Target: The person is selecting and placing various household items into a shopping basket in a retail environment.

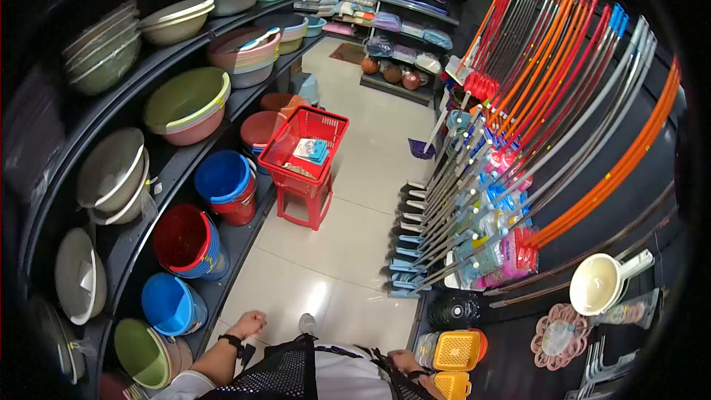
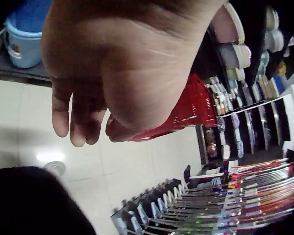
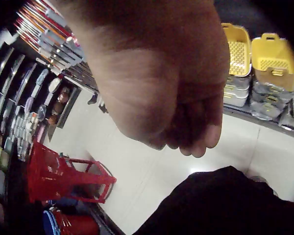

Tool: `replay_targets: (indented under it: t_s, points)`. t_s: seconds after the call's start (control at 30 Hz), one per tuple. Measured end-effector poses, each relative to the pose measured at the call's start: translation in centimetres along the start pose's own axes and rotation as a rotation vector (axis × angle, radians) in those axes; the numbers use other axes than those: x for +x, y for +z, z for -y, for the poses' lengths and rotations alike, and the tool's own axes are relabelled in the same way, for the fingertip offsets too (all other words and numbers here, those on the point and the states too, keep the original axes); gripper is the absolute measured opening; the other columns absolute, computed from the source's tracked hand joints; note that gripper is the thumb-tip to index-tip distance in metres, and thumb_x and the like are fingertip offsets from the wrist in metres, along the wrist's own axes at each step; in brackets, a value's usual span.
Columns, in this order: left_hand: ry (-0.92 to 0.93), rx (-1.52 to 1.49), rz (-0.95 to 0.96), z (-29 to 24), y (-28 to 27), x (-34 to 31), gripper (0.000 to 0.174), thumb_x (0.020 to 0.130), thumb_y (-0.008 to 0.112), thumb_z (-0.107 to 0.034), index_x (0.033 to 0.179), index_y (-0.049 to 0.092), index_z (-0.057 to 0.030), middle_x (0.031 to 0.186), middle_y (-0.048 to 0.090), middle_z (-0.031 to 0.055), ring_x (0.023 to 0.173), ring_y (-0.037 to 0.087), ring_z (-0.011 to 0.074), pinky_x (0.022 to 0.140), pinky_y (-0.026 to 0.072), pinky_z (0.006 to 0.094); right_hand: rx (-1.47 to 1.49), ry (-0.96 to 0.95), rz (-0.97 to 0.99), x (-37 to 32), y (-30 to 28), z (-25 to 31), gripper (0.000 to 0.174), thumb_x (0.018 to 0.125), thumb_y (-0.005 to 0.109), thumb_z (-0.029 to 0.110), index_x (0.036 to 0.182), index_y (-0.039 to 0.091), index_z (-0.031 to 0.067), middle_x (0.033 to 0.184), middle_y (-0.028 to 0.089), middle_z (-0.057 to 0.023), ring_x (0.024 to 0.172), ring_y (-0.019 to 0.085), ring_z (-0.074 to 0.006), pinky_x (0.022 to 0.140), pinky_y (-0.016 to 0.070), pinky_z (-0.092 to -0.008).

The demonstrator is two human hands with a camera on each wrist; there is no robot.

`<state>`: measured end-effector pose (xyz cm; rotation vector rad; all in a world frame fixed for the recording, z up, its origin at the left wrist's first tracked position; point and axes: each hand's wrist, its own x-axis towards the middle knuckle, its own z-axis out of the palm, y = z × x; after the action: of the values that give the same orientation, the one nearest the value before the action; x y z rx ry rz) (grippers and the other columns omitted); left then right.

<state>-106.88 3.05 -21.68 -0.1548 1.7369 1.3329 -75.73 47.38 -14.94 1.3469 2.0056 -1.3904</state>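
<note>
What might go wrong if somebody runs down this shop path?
The red basket might get knocked down, because it sits up on a red stool in the walkway. Feet might also catch on the broom heads lined up along the edge, and the long handles might topple.

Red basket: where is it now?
Head view, just left of centre: the red basket sits on the red stool in the aisle, right of the shelved buckets.
</note>
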Motion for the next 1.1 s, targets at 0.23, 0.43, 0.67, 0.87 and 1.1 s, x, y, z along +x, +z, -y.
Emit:
replay_targets:
  t_s: [0.23,0.43,0.67,0.87,1.1]
  points:
    - [0.153,-0.055,-0.077,-15.0,-4.7,5.4,0.031,0.091,0.062,-0.015,0.119,0.06,-0.004,0.089,0.065,0.0042,0.078,0.063,0.0137,0.065,0.0518,0.0311,0.114,-0.134,0.083,11.4,1.1,17.8,0.027,0.097,0.063,0.026,0.102,0.072,0.0013,0.089,0.073,-0.0064,0.078,0.07,-0.0156,0.065,0.0562,-0.0311]
    - [0.057,-0.05,0.03,-19.1,-5.6,10.1,0.032,0.093,0.059,-0.009,0.123,0.058,-0.0005,0.089,0.064,0.0026,0.075,0.06,0.0097,0.062,0.049,0.0245,-0.072,-0.43,0.088,21.1,1.4,37.7,0.036,0.098,0.06,0.034,0.097,0.073,0.0005,0.081,0.071,-0.0041,0.074,0.067,-0.0122,0.065,0.055,-0.0289]
    - [0.091,-0.014,-0.111,-24.7,-10.3,17.9,0.032,0.092,0.064,-0.011,0.122,0.061,-0.0008,0.092,0.066,0.0041,0.081,0.061,0.0121,0.067,0.0518,0.0294,0.11,-0.609,0.198,33.6,2.9,65.5,0.035,0.098,0.06,0.031,0.105,0.07,-0.0012,0.086,0.071,-0.0062,0.075,0.064,-0.0115,0.068,0.0526,-0.0292]
    - [-0.214,-0.212,-0.244,-33.4,-12.6,21.8,0.031,0.094,0.065,-0.014,0.122,0.059,-0.0043,0.105,0.068,0.008,0.089,0.066,0.0184,0.072,0.0532,0.0325,0.053,-0.704,0.243,51.8,7.6,82.2,0.031,0.099,0.059,0.025,0.115,0.066,-0.0011,0.089,0.068,-0.0047,0.083,0.064,-0.0114,0.071,0.0526,-0.0271]
    - [-0.038,-0.374,-0.18,-39.1,-13.4,24.7,0.032,0.094,0.064,-0.011,0.124,0.059,-0.0018,0.093,0.07,0.008,0.08,0.067,0.0174,0.074,0.0556,0.0315,-0.24,-0.61,-0.061,64.9,13.7,90.6,0.048,0.087,0.062,0.037,0.108,0.064,-0.0064,0.111,0.066,-0.0304,0.104,0.064,-0.0465,0.086,0.0511,-0.0522]
